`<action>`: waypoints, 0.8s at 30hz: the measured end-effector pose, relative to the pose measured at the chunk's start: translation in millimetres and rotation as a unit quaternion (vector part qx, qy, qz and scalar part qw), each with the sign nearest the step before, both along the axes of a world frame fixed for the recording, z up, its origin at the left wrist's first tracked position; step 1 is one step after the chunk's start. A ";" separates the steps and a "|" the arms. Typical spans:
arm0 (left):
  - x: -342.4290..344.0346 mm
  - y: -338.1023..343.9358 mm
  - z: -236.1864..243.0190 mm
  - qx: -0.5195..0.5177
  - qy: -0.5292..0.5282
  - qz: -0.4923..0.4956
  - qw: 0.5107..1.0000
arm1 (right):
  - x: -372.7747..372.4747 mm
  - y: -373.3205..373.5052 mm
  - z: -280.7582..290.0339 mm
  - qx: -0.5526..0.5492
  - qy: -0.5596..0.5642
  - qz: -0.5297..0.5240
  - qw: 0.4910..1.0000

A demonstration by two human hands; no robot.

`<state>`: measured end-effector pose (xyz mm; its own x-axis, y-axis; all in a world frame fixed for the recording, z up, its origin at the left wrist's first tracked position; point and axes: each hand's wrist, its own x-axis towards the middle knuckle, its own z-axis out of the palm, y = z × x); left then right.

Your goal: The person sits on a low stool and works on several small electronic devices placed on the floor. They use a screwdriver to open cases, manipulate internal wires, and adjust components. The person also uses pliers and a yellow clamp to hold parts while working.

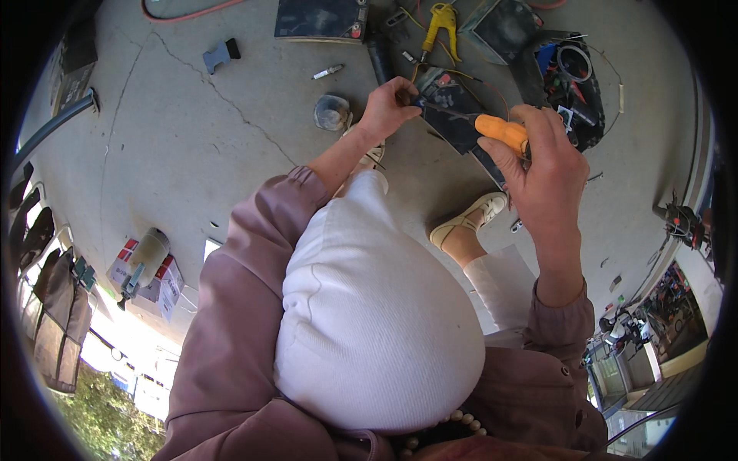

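Note:
My right hand (550, 161) is closed around the orange handle of a screwdriver (500, 131), whose dark shaft points left. My left hand (386, 109) is closed too, fingers pinched near the shaft's far end. A small dark-blue piece (418, 101) shows at its fingertips; what it is I cannot make out. Beneath the shaft lies a black, flat-sided box (452, 98) on the floor, with thin wires beside it. A black tube-like piece (380, 55) stands just beyond my left hand.
Yellow pliers-like clamp (440, 29) and a black battery-like box (321, 19) lie at the far side. To the right, a black tray (596, 134) holds mixed parts. A clear cup-like container (332, 113), a blue-grey block (221, 56) and a spark-plug-like piece (328, 71) sit leftward.

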<state>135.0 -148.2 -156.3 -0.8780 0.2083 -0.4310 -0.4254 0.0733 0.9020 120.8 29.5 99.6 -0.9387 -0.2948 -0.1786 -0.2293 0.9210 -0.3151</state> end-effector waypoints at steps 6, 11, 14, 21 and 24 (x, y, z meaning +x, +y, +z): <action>0.0 1.0 -1.5 -0.004 0.003 -0.001 1.000 | -2.4 0.2 -11.0 -0.122 0.040 0.047 0.991; -0.3 1.6 -0.1 -0.003 -0.001 -0.001 1.000 | -3.0 3.7 -10.0 -0.031 0.070 0.011 0.997; 0.6 0.6 -2.8 -0.007 0.006 0.000 1.000 | -9.8 3.9 -1.1 -0.036 0.067 -0.017 0.997; -5.8 -9.6 5.0 0.011 -0.003 0.037 0.999 | -31.6 -19.0 9.0 -0.195 0.102 -0.035 0.975; -13.5 -27.7 13.3 0.071 -0.027 0.187 0.979 | -46.0 -37.7 3.0 -0.196 0.106 -0.010 0.975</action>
<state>121.5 -175.9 -143.1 -0.8812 -0.0620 -0.4687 -0.4457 -0.2220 0.8672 74.8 -8.2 102.6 -0.9483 -0.2831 0.1434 -0.3115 0.7443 -0.5908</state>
